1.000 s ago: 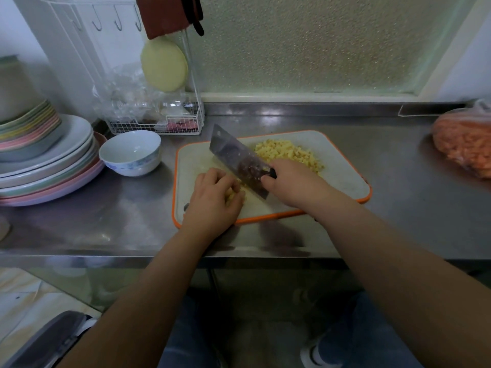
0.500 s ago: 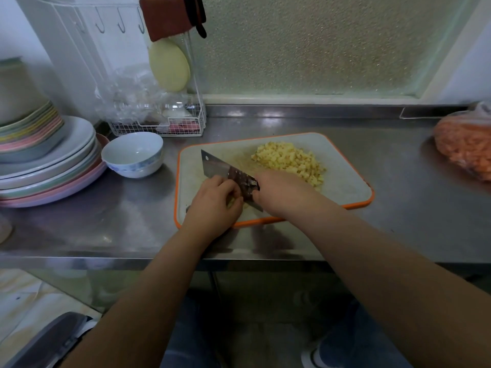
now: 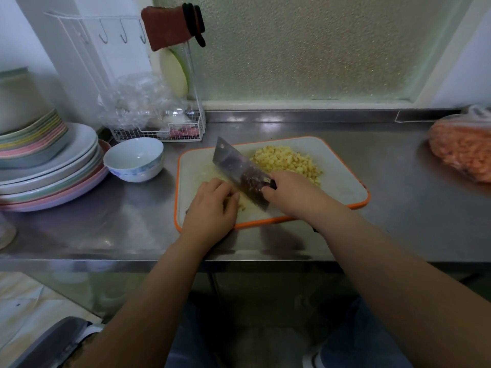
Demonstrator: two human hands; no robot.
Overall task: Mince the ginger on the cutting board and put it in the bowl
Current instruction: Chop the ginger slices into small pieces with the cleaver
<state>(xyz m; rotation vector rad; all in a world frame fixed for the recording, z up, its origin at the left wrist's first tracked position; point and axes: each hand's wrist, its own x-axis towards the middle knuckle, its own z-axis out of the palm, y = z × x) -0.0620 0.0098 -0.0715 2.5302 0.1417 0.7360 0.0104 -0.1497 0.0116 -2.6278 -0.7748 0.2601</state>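
A white cutting board [image 3: 342,181] with an orange rim lies on the steel counter. A heap of chopped yellow ginger [image 3: 285,160] sits on its far middle. My right hand [image 3: 295,195] grips the handle of a cleaver [image 3: 239,170], whose blade slants up and away to the left above the board. My left hand [image 3: 210,208], fingers curled, holds down a small piece of ginger [image 3: 242,205] just left of the blade. An empty white bowl [image 3: 134,159] with a blue pattern stands left of the board.
Stacked plates [image 3: 47,166] fill the counter's left end. A white wire rack [image 3: 159,128] with plastic bags stands behind the bowl. At the far right lies a bag of orange food [image 3: 462,147]. The counter's front edge [image 3: 239,261] runs just below the board.
The cleaver came down beside my left hand half a second ago and has risen again, blade tilted up to the left. My left hand stays curled on the ginger piece.
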